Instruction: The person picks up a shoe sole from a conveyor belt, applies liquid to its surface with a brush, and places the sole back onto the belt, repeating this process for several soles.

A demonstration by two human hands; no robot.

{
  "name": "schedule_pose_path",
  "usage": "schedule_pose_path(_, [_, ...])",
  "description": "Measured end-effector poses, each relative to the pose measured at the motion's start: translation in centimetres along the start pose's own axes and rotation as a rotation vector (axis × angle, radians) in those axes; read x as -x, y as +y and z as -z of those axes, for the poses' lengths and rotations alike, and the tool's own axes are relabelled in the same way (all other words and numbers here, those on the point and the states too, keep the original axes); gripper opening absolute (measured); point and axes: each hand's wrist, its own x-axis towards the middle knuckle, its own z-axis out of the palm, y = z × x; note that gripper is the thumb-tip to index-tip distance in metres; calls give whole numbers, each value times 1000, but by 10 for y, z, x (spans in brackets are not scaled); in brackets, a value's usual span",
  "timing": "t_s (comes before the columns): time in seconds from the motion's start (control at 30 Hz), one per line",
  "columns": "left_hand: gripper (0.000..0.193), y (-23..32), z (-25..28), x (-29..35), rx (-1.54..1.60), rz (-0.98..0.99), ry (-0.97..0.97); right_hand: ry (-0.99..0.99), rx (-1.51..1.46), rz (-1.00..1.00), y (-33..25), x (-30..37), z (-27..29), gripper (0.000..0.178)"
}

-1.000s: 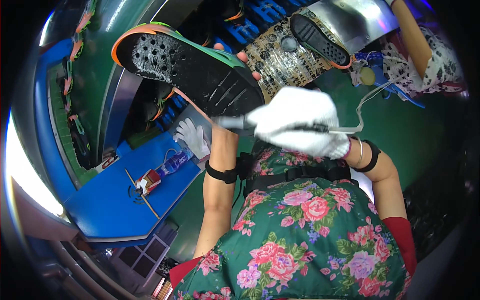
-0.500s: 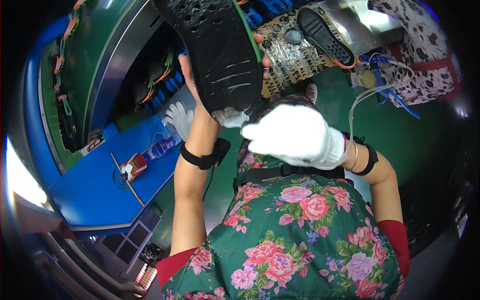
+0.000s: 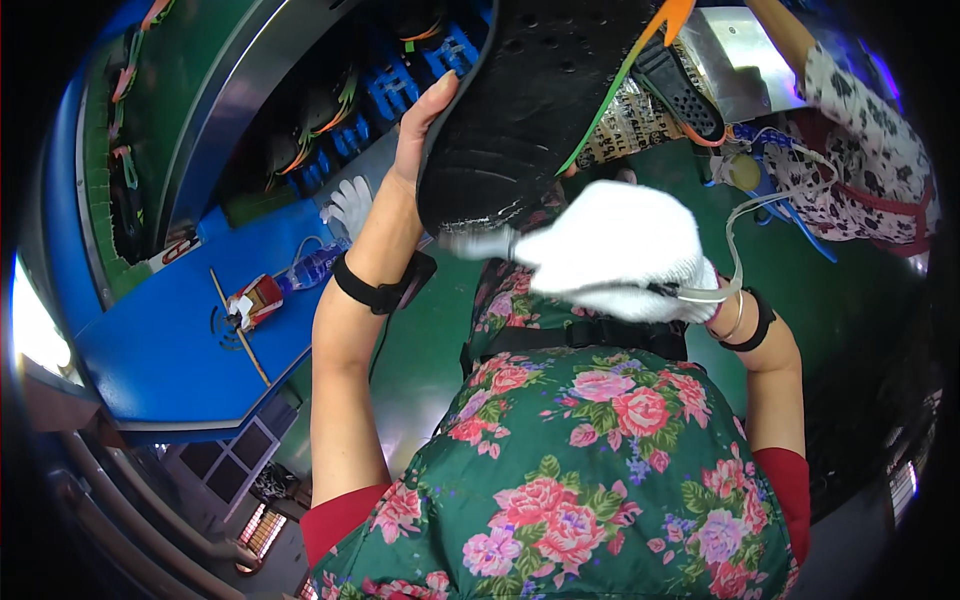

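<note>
Bare-fingered, the left hand [image 3: 425,130] clasps a black perforated shoe sole with green-and-orange edging [image 3: 510,120], held up before the green floral apron [image 3: 560,480], and the white-gloved right hand [image 3: 620,250] curls round a slim corded tool [image 3: 506,244], its blurred tip beside the sole's lower end. Off left, a blue bench [image 3: 150,350] carries a purplish plastic bottle [image 3: 312,268] and a red box [image 3: 260,300].
</note>
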Motion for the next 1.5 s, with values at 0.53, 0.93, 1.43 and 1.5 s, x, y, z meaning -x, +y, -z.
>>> schedule_pose_path(0.53, [85, -30, -26, 16, 987, -77, -206, 138, -79, -299, 14, -27, 31, 21])
schedule_pose_path(0.93, [120, -8, -21, 106, 410, -515, -352, 474, -554, -384, 14, -39, 39, 17])
schedule_pose_path(1.43, [76, 201, 130, 192, 774, -1179, 277, 592, -696, -845, 63, 19, -9, 25])
schedule_pose_path(1.5, [62, 199, 101, 167, 514, -1010, 194, 645, -715, -836, 71, 30, -2, 25])
